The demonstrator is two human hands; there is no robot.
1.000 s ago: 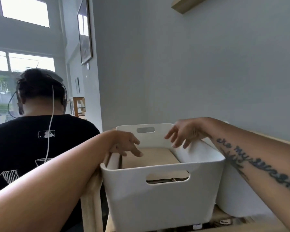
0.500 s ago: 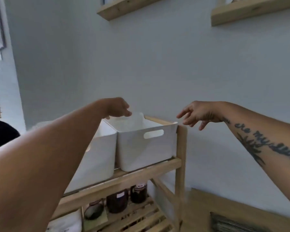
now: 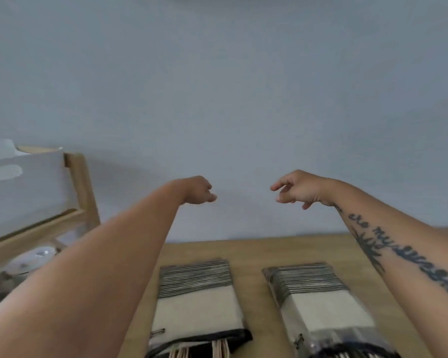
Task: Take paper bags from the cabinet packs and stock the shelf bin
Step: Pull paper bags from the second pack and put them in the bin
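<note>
Two packs of flat paper bags lie side by side on a wooden cabinet top (image 3: 251,250): the left pack (image 3: 195,303) and the right pack (image 3: 318,303), both wrapped in clear plastic with dark stacked edges showing. My left hand (image 3: 197,191) hovers above and behind the left pack, fingers loosely curled, holding nothing. Above the right pack hangs my right hand (image 3: 294,188), fingers drooping apart, empty. The white shelf bin (image 3: 23,187) sits on a wooden rack at the far left, partly cut off by the frame edge.
A pale blue-grey wall fills the upper view. The wooden rack (image 3: 80,187) stands left of the cabinet, with white dishes (image 3: 29,259) on its lower shelf.
The view has swung right and down from the bin on the rack to the cabinet top. Both empty hands left the bin and now hover over the two packs.
</note>
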